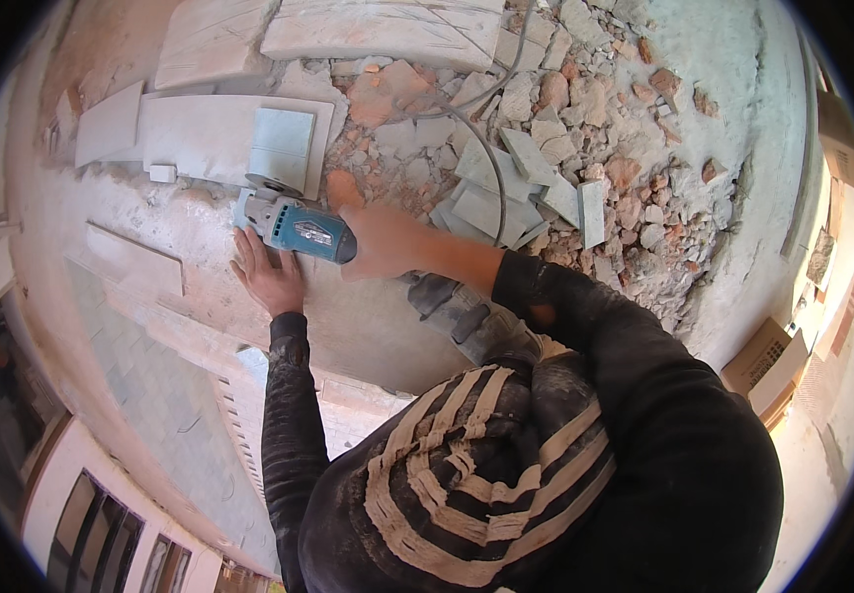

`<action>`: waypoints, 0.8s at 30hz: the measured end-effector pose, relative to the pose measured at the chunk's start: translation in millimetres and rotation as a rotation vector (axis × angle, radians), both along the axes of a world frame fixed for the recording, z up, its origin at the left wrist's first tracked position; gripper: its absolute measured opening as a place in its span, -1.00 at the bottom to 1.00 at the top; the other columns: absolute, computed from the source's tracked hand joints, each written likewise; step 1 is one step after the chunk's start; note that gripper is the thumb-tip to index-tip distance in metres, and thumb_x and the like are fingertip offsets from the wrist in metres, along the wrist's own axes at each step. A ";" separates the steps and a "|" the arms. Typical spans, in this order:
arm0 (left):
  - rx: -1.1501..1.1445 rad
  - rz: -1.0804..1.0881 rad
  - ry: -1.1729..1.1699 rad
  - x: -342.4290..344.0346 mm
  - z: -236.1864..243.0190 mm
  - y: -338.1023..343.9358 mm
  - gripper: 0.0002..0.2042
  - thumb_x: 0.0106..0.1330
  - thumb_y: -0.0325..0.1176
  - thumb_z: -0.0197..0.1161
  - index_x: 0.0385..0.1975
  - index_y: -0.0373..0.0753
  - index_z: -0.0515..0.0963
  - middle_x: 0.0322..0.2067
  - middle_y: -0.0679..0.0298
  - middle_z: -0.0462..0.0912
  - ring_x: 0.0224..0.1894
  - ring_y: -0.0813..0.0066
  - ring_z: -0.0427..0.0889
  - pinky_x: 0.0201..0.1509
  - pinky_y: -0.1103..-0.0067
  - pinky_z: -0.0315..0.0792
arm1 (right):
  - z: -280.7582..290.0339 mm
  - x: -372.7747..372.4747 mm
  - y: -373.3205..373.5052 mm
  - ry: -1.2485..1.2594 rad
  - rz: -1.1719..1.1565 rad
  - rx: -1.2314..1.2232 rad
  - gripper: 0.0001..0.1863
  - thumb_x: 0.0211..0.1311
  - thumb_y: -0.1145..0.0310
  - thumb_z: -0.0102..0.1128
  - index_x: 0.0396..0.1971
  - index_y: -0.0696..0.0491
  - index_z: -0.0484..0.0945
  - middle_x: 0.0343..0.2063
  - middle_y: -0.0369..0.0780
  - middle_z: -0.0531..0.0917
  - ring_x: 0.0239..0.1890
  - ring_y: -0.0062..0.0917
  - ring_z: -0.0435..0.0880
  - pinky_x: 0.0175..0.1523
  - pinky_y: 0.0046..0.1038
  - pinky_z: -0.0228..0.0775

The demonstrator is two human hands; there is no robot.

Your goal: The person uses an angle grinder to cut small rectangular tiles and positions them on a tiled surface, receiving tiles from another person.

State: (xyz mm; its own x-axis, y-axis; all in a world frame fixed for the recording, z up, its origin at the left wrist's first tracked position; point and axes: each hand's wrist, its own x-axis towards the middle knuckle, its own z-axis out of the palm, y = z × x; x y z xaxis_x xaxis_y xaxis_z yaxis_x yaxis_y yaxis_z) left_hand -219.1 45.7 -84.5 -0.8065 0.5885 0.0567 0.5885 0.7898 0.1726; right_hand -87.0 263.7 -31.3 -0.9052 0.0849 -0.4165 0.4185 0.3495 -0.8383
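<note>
My right hand (378, 242) is wrapped round the rear of a teal angle grinder (303, 229). The grinder's dark disc (274, 185) lies at the near edge of a pale blue-grey square tile (283, 143), which rests on a larger light slab (190, 128). Just below the grinder's head, my left hand (274, 282) has its fingers spread, with the fingertips close to a small pale piece (242, 208). Whether they touch that piece I cannot tell. The tool's underside and part of the disc are hidden.
Broken bricks and rubble (585, 89) cover the ground ahead and to the right, with several tile offcuts (506, 188) among them. A dark cable (499, 178) runs across the rubble. Long slabs (378, 30) lie at the far side; a cardboard box (763, 361) stands at the right.
</note>
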 end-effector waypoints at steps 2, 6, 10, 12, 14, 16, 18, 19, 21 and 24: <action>-0.008 0.009 -0.031 -3.4 1.1 -4.9 -0.32 0.19 -0.19 0.30 0.32 -0.31 0.32 0.41 0.01 0.20 0.46 0.03 0.14 0.45 -0.05 -0.09 | 10.0 2.4 2.4 0.007 -0.004 -0.014 -0.34 -0.20 0.12 0.41 -0.13 0.28 0.47 -0.29 0.11 0.66 -0.17 -0.03 0.69 -0.07 -0.15 0.54; -0.063 -0.006 0.093 -6.7 2.9 -13.2 -0.37 0.21 -0.05 0.30 0.24 -0.24 0.42 0.40 0.01 0.23 0.47 -0.02 0.11 0.43 -0.15 -0.17 | 32.3 -8.9 8.5 0.073 -0.047 -0.029 -0.33 -0.20 0.13 0.41 -0.12 0.29 0.45 -0.30 0.12 0.66 -0.20 -0.01 0.69 -0.08 -0.15 0.53; -0.064 -0.076 0.169 -14.5 16.6 4.0 -0.47 0.22 0.06 0.32 0.02 -0.25 0.61 0.37 0.01 0.28 0.47 -0.09 0.06 0.40 -0.20 -0.14 | 31.5 -3.1 32.9 0.112 -0.177 -0.058 -0.34 -0.21 0.13 0.41 -0.15 0.29 0.46 -0.35 0.12 0.66 -0.23 0.02 0.68 -0.11 -0.15 0.52; -0.003 -0.095 0.172 -21.8 21.9 5.4 -0.48 0.15 0.10 0.40 -0.19 -0.32 0.70 0.37 0.01 0.28 0.48 -0.09 0.06 0.40 -0.20 -0.12 | 34.3 -3.2 47.9 0.103 -0.189 -0.053 -0.32 -0.21 0.09 0.43 -0.17 0.31 0.48 -0.38 0.12 0.66 -0.26 0.02 0.68 -0.13 -0.17 0.51; -0.029 -0.119 0.124 -26.8 31.0 9.7 -0.45 0.11 0.03 0.46 -0.13 -0.37 0.64 0.31 -0.05 0.34 0.41 -0.12 0.17 0.38 -0.10 0.02 | 38.0 -2.3 62.1 0.092 -0.213 -0.047 -0.29 -0.21 0.02 0.44 -0.18 0.32 0.49 -0.39 0.12 0.66 -0.28 0.01 0.69 -0.13 -0.19 0.51; 0.023 -0.093 0.006 -31.1 36.1 11.8 -0.41 0.07 -0.02 0.51 -0.07 -0.42 0.57 0.23 -0.09 0.40 0.32 -0.13 0.28 0.34 0.02 0.17 | 44.3 -3.3 72.5 0.095 -0.248 -0.050 -0.23 -0.20 -0.08 0.45 -0.18 0.33 0.50 -0.39 0.12 0.66 -0.30 -0.02 0.69 -0.14 -0.22 0.51; 0.158 -0.022 -0.187 -32.7 36.9 19.1 -0.33 0.02 -0.07 0.56 0.00 -0.45 0.49 0.12 -0.12 0.47 0.20 -0.12 0.40 0.27 0.16 0.31 | 38.3 0.2 77.0 0.066 -0.256 -0.045 -0.31 -0.19 0.07 0.41 -0.09 0.27 0.49 -0.41 0.03 0.65 -0.35 -0.15 0.66 -0.19 -0.29 0.47; 0.152 -0.080 -0.147 -35.1 39.3 22.4 -0.31 0.00 -0.08 0.57 0.01 -0.44 0.46 0.08 -0.11 0.48 0.16 -0.10 0.42 0.22 0.19 0.34 | 35.6 1.4 78.8 0.051 -0.263 -0.041 -0.33 -0.18 0.14 0.38 -0.05 0.23 0.49 -0.42 -0.01 0.64 -0.38 -0.21 0.64 -0.21 -0.32 0.46; 0.133 -0.188 -0.063 -41.2 48.5 25.5 -0.27 -0.03 -0.09 0.59 0.04 -0.43 0.40 -0.01 -0.10 0.49 0.07 -0.06 0.45 0.14 0.25 0.39 | 33.4 0.4 80.1 0.040 -0.250 -0.020 -0.33 -0.18 0.15 0.37 -0.04 0.24 0.48 -0.43 -0.02 0.63 -0.39 -0.24 0.64 -0.22 -0.33 0.45; 0.041 -0.173 -0.211 -53.3 60.8 27.2 -0.31 -0.06 -0.10 0.60 -0.02 -0.41 0.42 0.01 -0.09 0.47 0.09 -0.06 0.45 0.16 0.23 0.38 | 34.4 -3.0 78.1 0.052 -0.247 -0.043 -0.33 -0.18 0.16 0.36 -0.04 0.25 0.48 -0.43 -0.01 0.63 -0.39 -0.24 0.63 -0.21 -0.33 0.45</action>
